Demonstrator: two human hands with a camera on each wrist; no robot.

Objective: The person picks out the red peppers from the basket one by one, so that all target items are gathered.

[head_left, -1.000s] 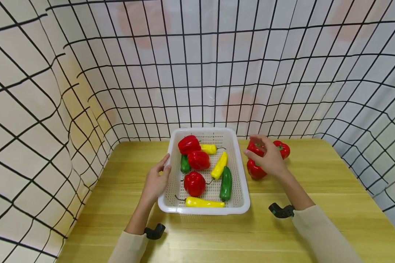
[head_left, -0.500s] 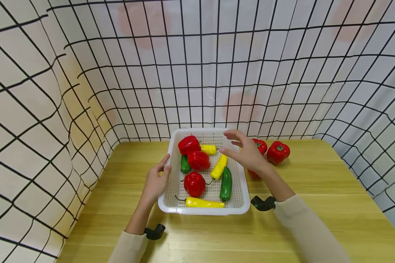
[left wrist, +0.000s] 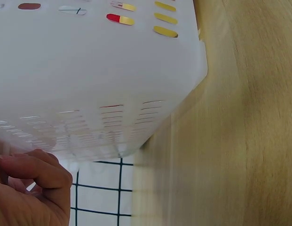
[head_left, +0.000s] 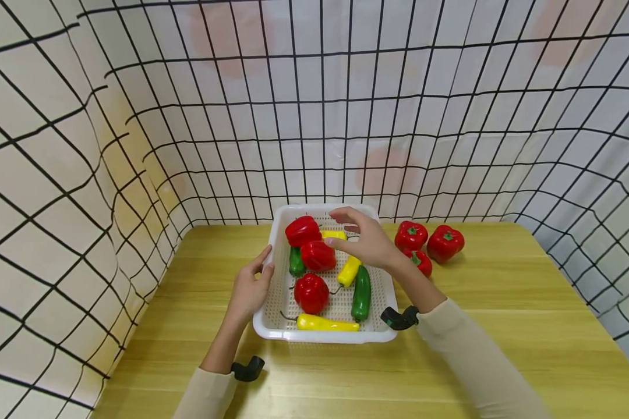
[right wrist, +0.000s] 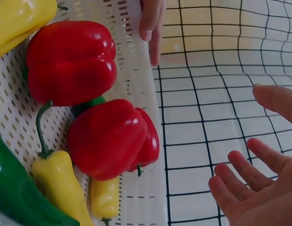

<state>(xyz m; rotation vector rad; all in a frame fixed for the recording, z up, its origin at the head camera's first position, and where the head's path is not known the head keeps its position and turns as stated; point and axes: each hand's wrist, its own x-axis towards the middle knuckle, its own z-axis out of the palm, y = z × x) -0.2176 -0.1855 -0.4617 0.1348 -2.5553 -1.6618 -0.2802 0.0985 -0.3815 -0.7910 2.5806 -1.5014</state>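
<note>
A white perforated plastic basket (head_left: 325,336) rests on the table with bell peppers and long peppers inside. My left hand (head_left: 248,291) holds its left rim, fingers bent at the wall in the left wrist view. My right hand (head_left: 367,238) hovers over the basket's back right part, fingers spread and holding nothing. Closest to its fingertips are a red bell pepper (head_left: 317,256) and a partly covered yellow pepper (head_left: 335,234). Another red bell pepper (head_left: 302,231) lies behind, a third (head_left: 311,293) in front. A green pepper (head_left: 361,294) lies along the right side.
Right of the basket, three red bell peppers sit clustered on the wooden table (head_left: 503,331): one at the back (head_left: 411,235), one farther right (head_left: 445,243), one partly behind the right forearm (head_left: 421,263). A black-gridded white sheet (head_left: 304,128) encloses the back and sides.
My right hand has moved left from the red bell peppers on the table to above the basket, uncovering them. My left hand and the basket have stayed put.
</note>
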